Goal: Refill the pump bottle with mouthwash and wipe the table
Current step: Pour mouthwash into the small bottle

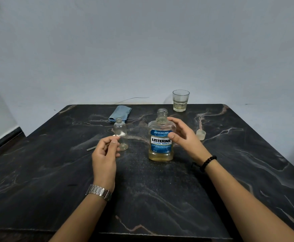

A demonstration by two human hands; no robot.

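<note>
A small clear pump bottle (121,133) stands uncapped on the dark marble table (160,198), with a little liquid at its bottom. My left hand (105,154) pinches the white pump head (121,135) just in front of it, and the dip tube (91,148) sticks out to the lower left. To the right stands the mouthwash bottle (161,142), open and about a third full of yellowish liquid. My right hand (182,135) holds it from the right side, thumb on the blue label and fingers behind its shoulder.
The mouthwash cap (201,134) lies on the table right of my right hand. A glass (180,100) with some yellowish liquid stands at the far edge. A folded blue cloth (120,113) lies at the far edge behind the pump bottle. A wall rises behind the table.
</note>
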